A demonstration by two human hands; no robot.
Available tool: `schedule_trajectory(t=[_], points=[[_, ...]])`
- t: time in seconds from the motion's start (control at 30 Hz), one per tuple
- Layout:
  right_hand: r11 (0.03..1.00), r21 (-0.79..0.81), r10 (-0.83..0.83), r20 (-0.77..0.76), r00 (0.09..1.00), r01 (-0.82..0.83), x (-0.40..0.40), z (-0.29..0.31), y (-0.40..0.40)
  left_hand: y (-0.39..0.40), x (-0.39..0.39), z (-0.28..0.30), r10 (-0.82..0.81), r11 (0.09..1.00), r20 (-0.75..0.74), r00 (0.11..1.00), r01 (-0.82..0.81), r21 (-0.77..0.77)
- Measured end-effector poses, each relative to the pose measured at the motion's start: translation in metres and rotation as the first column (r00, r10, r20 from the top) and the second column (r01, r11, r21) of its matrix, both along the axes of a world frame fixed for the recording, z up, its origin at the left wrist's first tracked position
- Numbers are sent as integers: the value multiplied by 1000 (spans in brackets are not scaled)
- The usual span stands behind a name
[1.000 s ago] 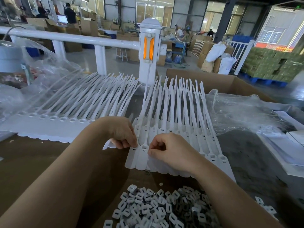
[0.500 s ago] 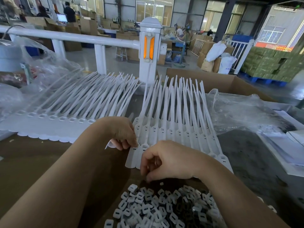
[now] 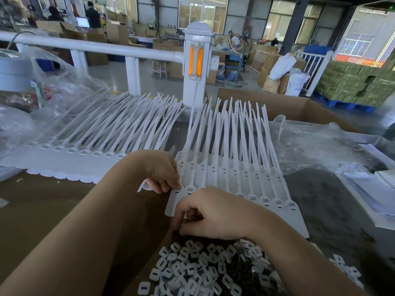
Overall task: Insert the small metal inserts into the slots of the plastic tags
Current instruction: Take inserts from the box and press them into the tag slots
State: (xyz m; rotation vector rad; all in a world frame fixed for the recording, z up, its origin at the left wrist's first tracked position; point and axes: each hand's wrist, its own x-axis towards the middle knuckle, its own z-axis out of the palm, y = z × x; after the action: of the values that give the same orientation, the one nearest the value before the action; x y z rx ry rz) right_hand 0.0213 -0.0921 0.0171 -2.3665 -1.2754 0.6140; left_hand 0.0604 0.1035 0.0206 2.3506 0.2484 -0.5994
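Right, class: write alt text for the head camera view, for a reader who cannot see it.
A person's left hand pinches the edge of a row of white plastic tags on a brown table, while the right hand reaches with curled fingers to a pile of small inserts in front. A second tag row lies to the left.

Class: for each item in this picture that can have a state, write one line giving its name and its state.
Left hand: pinching edge of near row of white plastic tags.
Right hand: fingers curled above pile of small white inserts.
Far row of white plastic tags: lying flat, untouched.
Brown cardboard box: open.
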Motion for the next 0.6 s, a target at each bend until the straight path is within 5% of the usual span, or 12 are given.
schedule_trajectory(t=[0.2, 0.43, 0.6], points=[[1000, 7, 6, 3, 1000, -6, 4, 4, -4, -1, -2, 2, -17, 1000, 8, 1000, 17, 24], [979, 90, 197, -186, 963, -183, -8, 13, 3, -2, -5, 2, -14, 1000, 17, 1000, 14, 24], [979, 203, 35, -62, 997, -22, 1, 8, -2, -2, -5, 4, -40, 999, 20, 999, 40, 27]])
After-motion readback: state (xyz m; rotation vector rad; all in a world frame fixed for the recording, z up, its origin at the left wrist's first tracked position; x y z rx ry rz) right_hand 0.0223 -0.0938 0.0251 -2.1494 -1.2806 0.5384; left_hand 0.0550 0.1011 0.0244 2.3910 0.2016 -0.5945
